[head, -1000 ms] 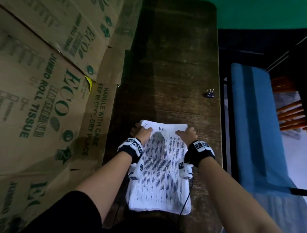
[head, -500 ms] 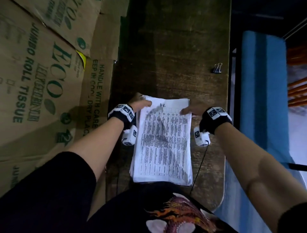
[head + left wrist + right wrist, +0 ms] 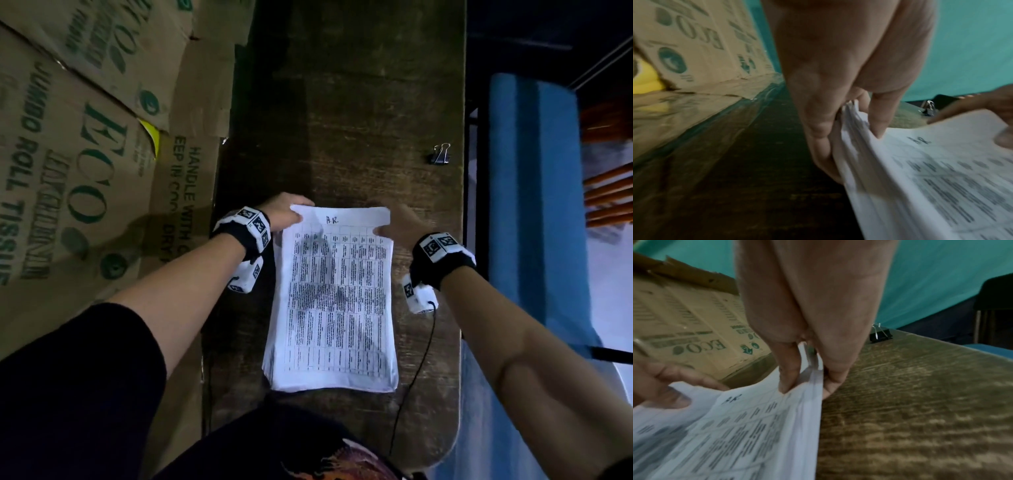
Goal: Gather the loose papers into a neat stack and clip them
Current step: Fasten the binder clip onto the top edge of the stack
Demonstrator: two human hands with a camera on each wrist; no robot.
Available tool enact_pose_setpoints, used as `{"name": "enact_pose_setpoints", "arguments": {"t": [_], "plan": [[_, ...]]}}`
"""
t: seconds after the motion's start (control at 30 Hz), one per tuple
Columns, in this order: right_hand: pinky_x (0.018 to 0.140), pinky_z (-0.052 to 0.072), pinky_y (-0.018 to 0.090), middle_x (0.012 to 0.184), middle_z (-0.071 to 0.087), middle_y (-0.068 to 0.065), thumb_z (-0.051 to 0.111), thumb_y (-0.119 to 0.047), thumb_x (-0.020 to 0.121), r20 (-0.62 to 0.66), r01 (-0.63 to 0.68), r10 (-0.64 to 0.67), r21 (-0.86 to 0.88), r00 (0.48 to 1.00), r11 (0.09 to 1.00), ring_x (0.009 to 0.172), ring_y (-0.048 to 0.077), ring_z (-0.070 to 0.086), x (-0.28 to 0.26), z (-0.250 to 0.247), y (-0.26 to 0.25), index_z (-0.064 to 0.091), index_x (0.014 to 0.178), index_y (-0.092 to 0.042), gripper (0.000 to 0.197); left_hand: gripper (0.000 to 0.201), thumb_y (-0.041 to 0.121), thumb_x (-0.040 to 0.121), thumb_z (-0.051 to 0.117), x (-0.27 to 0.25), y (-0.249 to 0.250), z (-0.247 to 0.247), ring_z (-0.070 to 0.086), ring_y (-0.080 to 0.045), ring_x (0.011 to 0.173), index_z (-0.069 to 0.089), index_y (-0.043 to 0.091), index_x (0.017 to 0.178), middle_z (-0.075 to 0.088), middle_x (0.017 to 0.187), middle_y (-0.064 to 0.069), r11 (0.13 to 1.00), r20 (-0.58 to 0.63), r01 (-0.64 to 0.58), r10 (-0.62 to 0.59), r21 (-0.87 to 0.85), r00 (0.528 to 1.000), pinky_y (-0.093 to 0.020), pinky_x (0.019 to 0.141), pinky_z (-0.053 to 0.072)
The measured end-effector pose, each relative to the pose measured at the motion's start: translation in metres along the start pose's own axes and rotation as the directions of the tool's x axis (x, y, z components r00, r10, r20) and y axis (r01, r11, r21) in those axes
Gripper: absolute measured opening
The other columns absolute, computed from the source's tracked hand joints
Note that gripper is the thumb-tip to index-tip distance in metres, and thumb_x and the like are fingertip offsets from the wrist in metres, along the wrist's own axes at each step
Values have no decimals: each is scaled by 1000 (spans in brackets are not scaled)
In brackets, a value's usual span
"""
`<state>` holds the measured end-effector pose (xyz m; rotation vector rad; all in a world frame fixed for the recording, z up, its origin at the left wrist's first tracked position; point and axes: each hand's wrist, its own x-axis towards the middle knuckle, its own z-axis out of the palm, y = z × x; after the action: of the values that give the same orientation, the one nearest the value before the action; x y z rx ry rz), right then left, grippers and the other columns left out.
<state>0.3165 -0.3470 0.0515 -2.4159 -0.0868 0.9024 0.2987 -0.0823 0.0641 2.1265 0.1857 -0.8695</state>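
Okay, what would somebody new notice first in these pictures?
The white stack of printed papers at the near middle of the dark wooden table, its far corners pinched by the left hand and right hand. A small black binder clip lies far right.

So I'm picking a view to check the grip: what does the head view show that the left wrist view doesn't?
Only head: the whole stack lying on the table, both forearms, and the blue bench to the right.

Only left wrist: the left hand pinching the stack's corner, thumb on top and fingers beneath, with the sheet edges fanned.

Both: the right hand at the other top corner, the clip lying apart, and the boxes.
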Motion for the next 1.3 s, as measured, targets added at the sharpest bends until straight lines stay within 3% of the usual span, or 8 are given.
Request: {"name": "enact_pose_setpoints", "arguments": {"t": [0.13, 0.33, 0.5, 0.73, 0.97, 1.1, 1.2, 1.3], "plan": [[98, 41, 37, 129, 54, 6, 60, -29, 94, 154, 66, -53, -84, 987, 994, 119, 24, 51, 13, -21, 4, 50, 136, -12, 47, 42, -6, 89, 44, 11, -1, 11, 60, -31, 86, 59, 16, 121, 60, 116, -15, 994, -19, -12, 14, 106, 1000, -22, 53, 38], [103, 33, 56, 137, 37, 20, 63, -25, 88, -511, -231, 78, -243, 856, 942, 127, 42, 36, 47, -108, 22, 46, 132, -12, 49, 43, -7, 87, 47, 17, -8, 15, 59, -30, 105, 58, 11, 124, 59, 125, -14, 1000, -88, 5, -7, -13, 996, -24, 72, 43], [104, 35, 55, 146, 32, 17, 62, -18, 87, -348, -242, 66, -494, 935, 835, 128, 43, 34, 78, -130, 46, 41, 140, -13, 57, 42, 7, 86, 58, 18, -8, 11, 60, -25, 105, 55, 14, 127, 61, 119, -11, 998, -72, 56, -57, -11, 996, -28, 78, 46], [95, 44, 43, 121, 59, 28, 46, -1, 97, -197, -194, 85, -643, 977, 741, 115, 41, 55, 60, -106, 21, 60, 112, 13, 25, 34, 16, 81, 66, 18, -6, 8, 59, -21, 95, 61, 17, 114, 63, 114, -9, 988, -105, 13, 4, 156, 994, -26, 73, 44], [75, 48, 34, 107, 64, 17, 54, -28, 95, -64, -99, 76, -532, 995, 841, 101, 35, 62, 36, -89, -6, 66, 100, 0, 31, 35, 18, 81, 66, 17, 14, 0, 58, -22, 103, 59, 11, 115, 62, 118, -10, 954, -63, -2, 21, 299, 998, -24, 76, 41], [66, 38, 26, 78, 58, 4, 59, -22, 93, 36, 37, -24, -428, 999, 903, 94, 29, 63, 25, -75, -34, 57, 66, -13, 28, 44, 16, 85, 61, 15, 21, -1, 56, -25, 115, 53, 12, 129, 57, 130, -10, 948, -5, -4, 6, 318, 1000, -25, 84, 42], [68, 41, 26, 96, 63, 5, 72, -18, 83, 61, 159, -147, -372, 987, 915, 93, 21, 59, 24, -58, -57, 64, 105, -8, 25, 40, 19, 89, 59, 14, 22, 0, 57, -26, 116, 57, 11, 128, 59, 129, -10, 942, 37, -30, 18, 334, 999, -26, 89, 43], [66, 41, 26, 95, 63, 7, 72, -18, 82, 162, 221, -164, -457, 973, 862, 89, 21, 58, 26, -41, -78, 63, 87, -15, 10, 35, 22, 84, 65, 12, 23, -1, 62, -26, 107, 64, 12, 118, 66, 116, -9, 943, 50, -44, 29, 329, 998, -31, 88, 49]]}}
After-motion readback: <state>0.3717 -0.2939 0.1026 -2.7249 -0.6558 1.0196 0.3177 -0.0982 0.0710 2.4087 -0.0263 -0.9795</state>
